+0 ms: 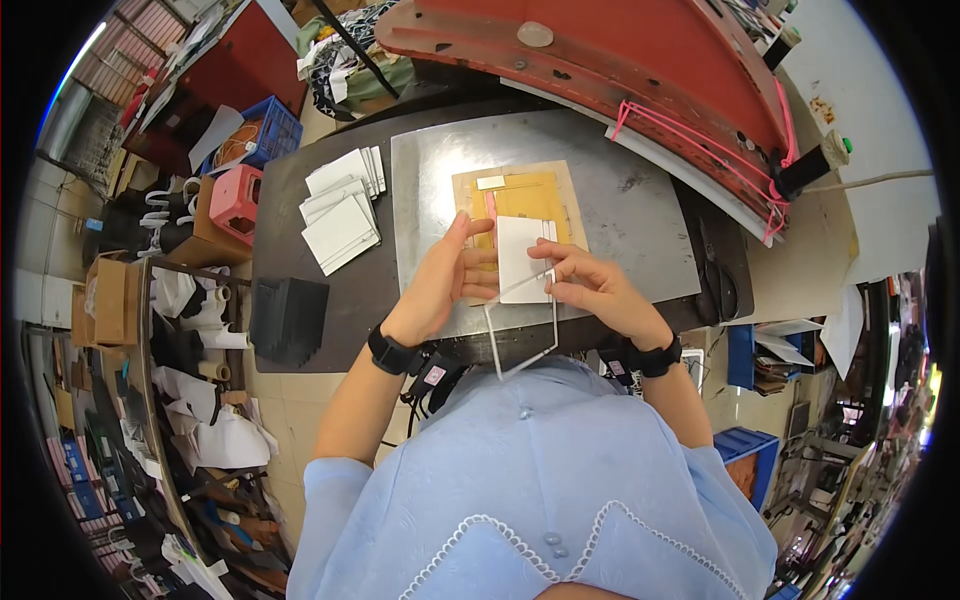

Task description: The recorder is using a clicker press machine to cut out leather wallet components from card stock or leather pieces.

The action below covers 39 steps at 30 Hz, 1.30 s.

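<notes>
A white card (520, 255) lies on a yellow template board (548, 200) on the metal plate (430, 165) in front of me. My right hand (602, 292) is closed, thumb and fingers pinching a thin pale rectangular frame (556, 330) at one corner; the rest of it slants down toward me. Some of its fingertips touch or hover over the card's right edge; I cannot tell which. To the card's left, my left hand (440, 275) has its fingers stretched out and holds nothing, the fingertips close to the card's edge.
Fanned white cards (342, 235) lie on the dark table to the left, behind a stack of black pieces (290, 318). A large red machine part (600, 60) overhangs the far side, with pink cord (690, 150) strung along it. Scissors (718, 285) lie at the right.
</notes>
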Motion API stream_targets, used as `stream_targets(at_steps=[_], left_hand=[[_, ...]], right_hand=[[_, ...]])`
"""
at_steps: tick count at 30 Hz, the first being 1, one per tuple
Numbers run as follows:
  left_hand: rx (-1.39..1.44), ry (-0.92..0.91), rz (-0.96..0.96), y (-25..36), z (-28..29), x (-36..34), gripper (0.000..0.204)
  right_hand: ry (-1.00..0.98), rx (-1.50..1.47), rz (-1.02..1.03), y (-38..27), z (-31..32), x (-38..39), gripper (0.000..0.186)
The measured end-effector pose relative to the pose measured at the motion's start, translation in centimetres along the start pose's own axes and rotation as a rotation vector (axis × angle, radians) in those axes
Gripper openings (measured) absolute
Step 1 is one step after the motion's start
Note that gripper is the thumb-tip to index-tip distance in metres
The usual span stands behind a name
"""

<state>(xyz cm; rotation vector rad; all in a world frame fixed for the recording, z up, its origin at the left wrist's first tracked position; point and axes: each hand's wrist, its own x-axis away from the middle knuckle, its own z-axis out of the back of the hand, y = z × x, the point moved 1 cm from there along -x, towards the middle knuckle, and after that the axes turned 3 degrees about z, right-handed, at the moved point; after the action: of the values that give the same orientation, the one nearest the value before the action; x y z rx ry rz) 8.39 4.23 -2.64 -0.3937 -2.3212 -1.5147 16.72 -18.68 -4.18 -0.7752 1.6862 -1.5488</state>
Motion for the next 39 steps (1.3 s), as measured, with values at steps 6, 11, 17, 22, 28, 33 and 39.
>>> stream_targets(at_steps=[6, 11, 17, 22, 28, 33, 39], left_hand=[[-0.697, 0.178, -0.348, -0.3, -0.9, -0.2, 0.031], [-0.936, 0.351, -0.782, 0.8, -2.6, 3.7, 0.008], [-0.473, 0.217, -0.566, 0.8, 0.6, 6.0, 0.023], [-0.384, 0.369, -0.47, 0.1, 2.9, 6.2, 0.015], [-0.333, 0.541, -0.359, 0.6, 6.2, 9.2, 0.041], [-0.456, 0.627, -0.322, 0.3, 13.7, 14.8, 0.038], [-1.447, 1.103, -0.565, 1.0, 18.8, 15.9, 0.045]], right_hand=[[-0.019, 0.006, -0.065, -2.4, 1.1, 1.7, 0.009], [0.338, -0.024, -0.15, -4.9, 5.5, 10.2, 0.012], [0.649, 0.414, -0.503, -5.5, 10.5, 22.0, 0.016], [0.694, 1.019, -0.866, -2.6, 11.5, 26.8, 0.033], [0.539, 0.72, -0.48, -4.3, 7.0, 17.4, 0.035], [0.315, 0.648, -0.245, -4.5, 2.4, 9.9, 0.028], [0.205, 0.703, -0.132, -5.9, -1.1, 4.2, 0.023]])
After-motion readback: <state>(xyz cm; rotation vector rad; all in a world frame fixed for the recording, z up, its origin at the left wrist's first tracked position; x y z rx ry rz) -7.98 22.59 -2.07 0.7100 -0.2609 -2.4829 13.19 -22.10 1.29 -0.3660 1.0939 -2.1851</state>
